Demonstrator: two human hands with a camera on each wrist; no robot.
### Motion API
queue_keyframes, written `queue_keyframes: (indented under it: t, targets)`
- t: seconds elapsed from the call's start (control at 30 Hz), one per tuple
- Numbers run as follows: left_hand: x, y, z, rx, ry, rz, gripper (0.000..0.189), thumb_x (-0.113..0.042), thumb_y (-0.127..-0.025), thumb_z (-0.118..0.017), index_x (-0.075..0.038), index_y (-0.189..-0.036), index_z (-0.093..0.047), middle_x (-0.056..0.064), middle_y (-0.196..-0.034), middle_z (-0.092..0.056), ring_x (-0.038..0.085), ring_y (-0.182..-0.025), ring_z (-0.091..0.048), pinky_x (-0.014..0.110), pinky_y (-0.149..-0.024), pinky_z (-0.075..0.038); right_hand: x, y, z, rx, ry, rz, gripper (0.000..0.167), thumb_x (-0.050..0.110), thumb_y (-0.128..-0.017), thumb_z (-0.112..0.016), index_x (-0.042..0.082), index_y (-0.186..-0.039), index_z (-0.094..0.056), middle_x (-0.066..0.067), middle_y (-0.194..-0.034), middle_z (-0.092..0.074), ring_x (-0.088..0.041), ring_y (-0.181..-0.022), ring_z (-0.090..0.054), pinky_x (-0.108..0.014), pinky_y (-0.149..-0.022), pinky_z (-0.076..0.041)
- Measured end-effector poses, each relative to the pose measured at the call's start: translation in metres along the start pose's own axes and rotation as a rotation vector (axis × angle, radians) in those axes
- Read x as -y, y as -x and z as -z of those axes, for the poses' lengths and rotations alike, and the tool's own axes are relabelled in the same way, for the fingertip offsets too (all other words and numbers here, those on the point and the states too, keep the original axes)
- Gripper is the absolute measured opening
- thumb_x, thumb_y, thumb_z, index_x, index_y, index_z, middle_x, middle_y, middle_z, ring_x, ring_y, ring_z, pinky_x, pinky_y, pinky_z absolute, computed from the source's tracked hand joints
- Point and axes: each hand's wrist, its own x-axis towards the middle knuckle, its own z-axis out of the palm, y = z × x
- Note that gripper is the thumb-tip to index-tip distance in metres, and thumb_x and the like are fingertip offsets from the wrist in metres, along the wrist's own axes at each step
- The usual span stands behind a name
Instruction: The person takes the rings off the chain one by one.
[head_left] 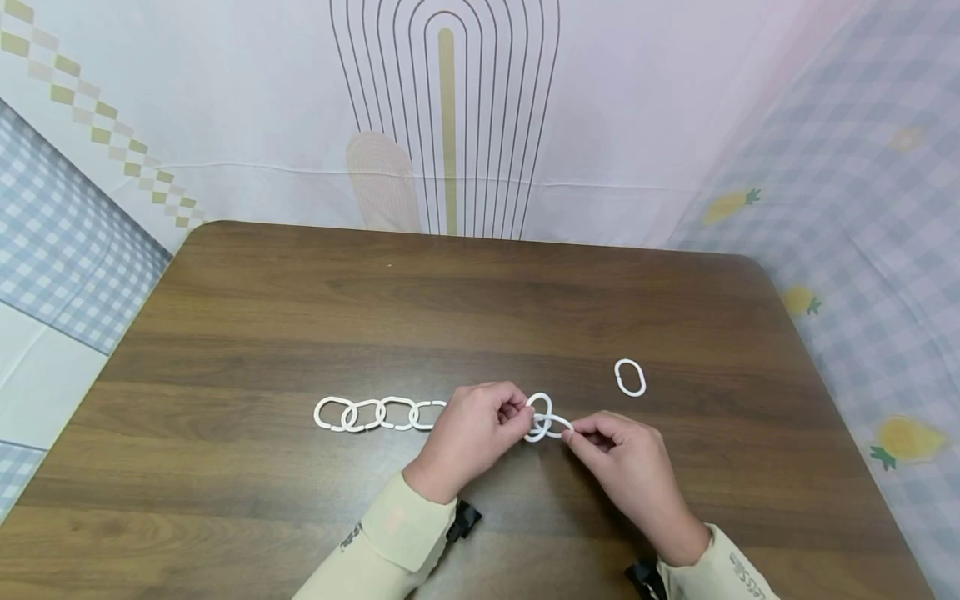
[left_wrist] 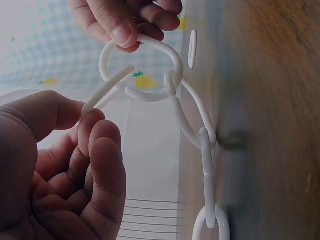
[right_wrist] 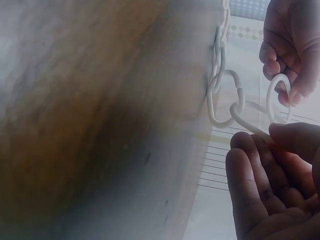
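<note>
A chain of several white plastic links [head_left: 398, 399] lies along the tabletop, partly hidden behind my left hand [head_left: 476, 425]. That hand pinches one white link [left_wrist: 107, 90] between thumb and index finger, its other fingers curled loosely. My right hand [head_left: 622, 454] pinches a second link [left_wrist: 175, 57] with thumb and fingertips. The left hand's link passes through this second link, which hooks onto the chain's end link [left_wrist: 197, 102]. Both held links are raised, and the end of the chain rises to them in the wrist views.
One loose white link [head_left: 642, 379] lies on the brown wooden table [head_left: 450, 308], beyond my right hand. A pale patterned cloth [head_left: 622, 108] hangs behind the far edge, with blue checked cloth [head_left: 862, 275] on the right side.
</note>
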Motion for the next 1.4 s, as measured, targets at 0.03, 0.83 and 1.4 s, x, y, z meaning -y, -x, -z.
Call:
queue_keyframes:
  t: [0.03, 0.83, 1.4]
  targets:
    - [0.0001, -0.0001, 0.0000, 0.000, -0.002, 0.000, 0.011, -0.012, -0.086, -0.070, -0.018, -0.076, -0.070, -0.014, -0.068, -0.058, -0.001, -0.061, -0.051, 0.016, -0.058, -0.044, -0.0002, 0.0000, 0.0002, -0.001, 0.000, -0.001, 0.017, 0.004, -0.076, -0.085, 0.018, -0.075, -0.075, 0.014, -0.071, -0.066, 0.002, -0.059, -0.053, -0.013, -0.054, -0.043]
    - [-0.0008, 0.0005, 0.0005, 0.023, 0.008, 0.033, 0.012, -0.012, -0.087, -0.069, -0.017, -0.076, -0.070, -0.013, -0.067, -0.060, 0.000, -0.061, -0.052, 0.019, -0.059, -0.045, -0.0044, -0.0026, 0.0024, -0.023, 0.042, 0.010, 0.016, 0.002, -0.074, -0.086, 0.015, -0.079, -0.078, 0.013, -0.070, -0.065, 0.001, -0.060, -0.054, -0.012, -0.055, -0.043]
    - [0.0001, -0.0006, 0.0040, 0.025, 0.046, 0.071, 0.011, -0.012, -0.088, -0.067, -0.016, -0.078, -0.072, -0.013, -0.068, -0.062, -0.001, -0.062, -0.054, 0.019, -0.061, -0.047, -0.0068, -0.0023, 0.0062, -0.019, 0.045, -0.007, 0.017, 0.002, -0.075, -0.086, 0.017, -0.079, -0.078, 0.013, -0.071, -0.066, 0.001, -0.060, -0.054, -0.012, -0.055, -0.043]
